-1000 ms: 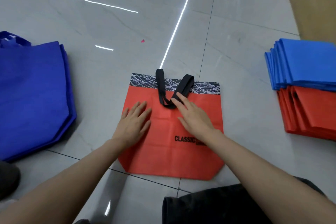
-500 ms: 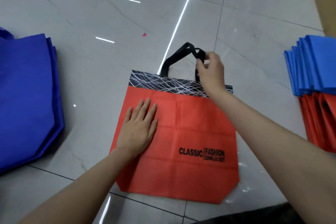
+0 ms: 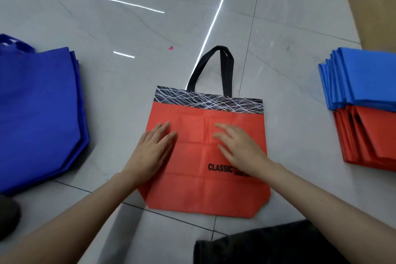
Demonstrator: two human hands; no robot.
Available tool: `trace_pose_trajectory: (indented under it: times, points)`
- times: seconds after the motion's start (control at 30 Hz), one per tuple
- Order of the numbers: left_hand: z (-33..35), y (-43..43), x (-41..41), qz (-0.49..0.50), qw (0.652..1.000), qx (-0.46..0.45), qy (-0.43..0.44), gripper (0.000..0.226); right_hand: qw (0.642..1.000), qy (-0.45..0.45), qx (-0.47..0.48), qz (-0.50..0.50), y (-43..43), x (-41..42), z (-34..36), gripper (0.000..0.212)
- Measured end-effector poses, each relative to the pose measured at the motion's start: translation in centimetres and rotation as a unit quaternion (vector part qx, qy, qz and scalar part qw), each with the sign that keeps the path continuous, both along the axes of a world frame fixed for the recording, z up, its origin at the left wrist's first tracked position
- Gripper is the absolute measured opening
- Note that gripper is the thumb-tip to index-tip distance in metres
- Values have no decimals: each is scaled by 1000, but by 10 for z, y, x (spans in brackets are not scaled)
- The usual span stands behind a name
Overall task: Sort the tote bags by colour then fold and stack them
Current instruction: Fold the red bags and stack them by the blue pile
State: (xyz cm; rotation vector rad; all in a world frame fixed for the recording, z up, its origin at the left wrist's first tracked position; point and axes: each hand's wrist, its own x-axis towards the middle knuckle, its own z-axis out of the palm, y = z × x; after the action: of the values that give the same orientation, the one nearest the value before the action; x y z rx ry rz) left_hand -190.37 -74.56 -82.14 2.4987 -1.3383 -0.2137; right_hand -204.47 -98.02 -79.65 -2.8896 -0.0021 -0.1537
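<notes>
Now, with left hand and right hand spread flat on the red tote bag mid-frame, smooth outward, then fold along its creases, tucking black handles in.

Left pile, right pile — bag between

**A:** Middle of the floor, one red tote bag, flat and unfolded, crease lines across its face, "CLASSIC" in black down low.

**B:** A black band with white scribbled lines runs along its top, and the black handles stretch out toward 12 o'clock.

**A:** At 9 o'clock, a pile of dark blue bags, lying flat, unfolded.

**B:** And at 3 o'clock, folded light blue bags, fanned, touching the folded red bags on their 6 o'clock side.
</notes>
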Motion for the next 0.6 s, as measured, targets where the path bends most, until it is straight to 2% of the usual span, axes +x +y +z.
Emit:
trace_pose_trajectory:
  times: [0.13, 0.2, 0.27, 0.33, 0.4, 0.47, 0.53, 0.6]
  points:
    - [0, 31, -8, 109, 992, 7, 55, 58, 996, 82, -17, 30, 35, -45, -2, 53]
    - [5, 37, -18, 182, 979, 11, 91, 61, 987, 153, -34, 44, 57, -56, -8, 74]
    - [11, 38, -25, 231, 965, 0, 126, 65, 979, 189, -64, 34, 73, -60, -11, 85]
    - [15, 36, -28, 263, 951, -19, 164, 66, 979, 179, -91, 32, 78, -61, -11, 83]
    - [17, 34, -29, 316, 922, -39, 219, 64, 982, 151, -112, 33, 79, -64, -13, 76]
    - [21, 32, -26, 369, 891, -47, 261, 57, 987, 95, -123, 45, 82, -68, -17, 60]
    - [23, 32, -21, 400, 873, -59, 271, 44, 993, 25, -104, 47, 85, -70, -15, 40]
    - [28, 33, -14, 400, 860, -113, 295, 35, 995, -57, -80, 35, 81, -67, -13, 32]
